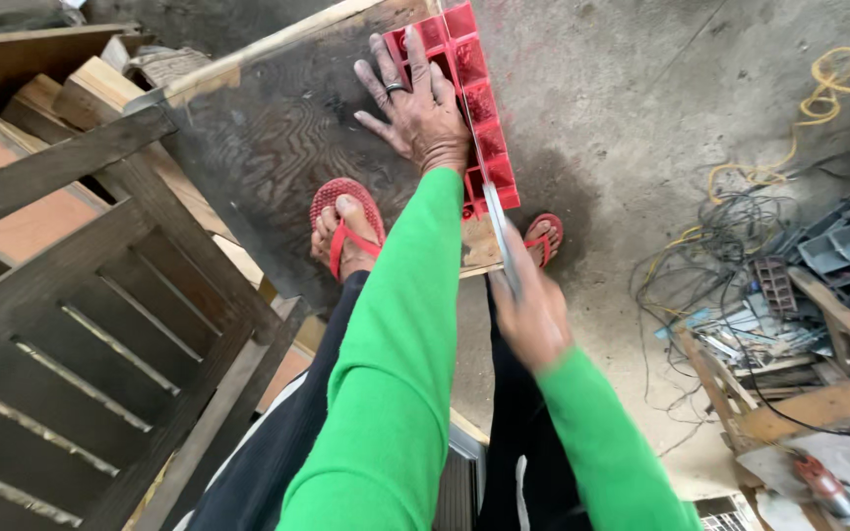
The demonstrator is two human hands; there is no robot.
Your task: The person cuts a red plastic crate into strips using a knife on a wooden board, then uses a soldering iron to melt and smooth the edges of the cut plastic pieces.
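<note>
Pressing red ribbed straightedge [474, 98], left hand [423, 110]

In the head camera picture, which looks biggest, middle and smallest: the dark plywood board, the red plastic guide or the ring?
1. Dark plywood board, biggest.
2. Red plastic guide, a long narrow strip along the board's edge.
3. Ring on the left hand, tiniest.

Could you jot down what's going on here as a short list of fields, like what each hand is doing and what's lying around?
Left hand: pressed flat on a red plastic straightedge lying on a dark plywood sheet
Right hand: gripping a thin metal blade set along the straightedge's edge
Feet: red flip-flops under the sheet
Left side: dark slatted wooden frame
Right side: tangled cables, wood scraps, yellow cord
Floor: concrete
</note>
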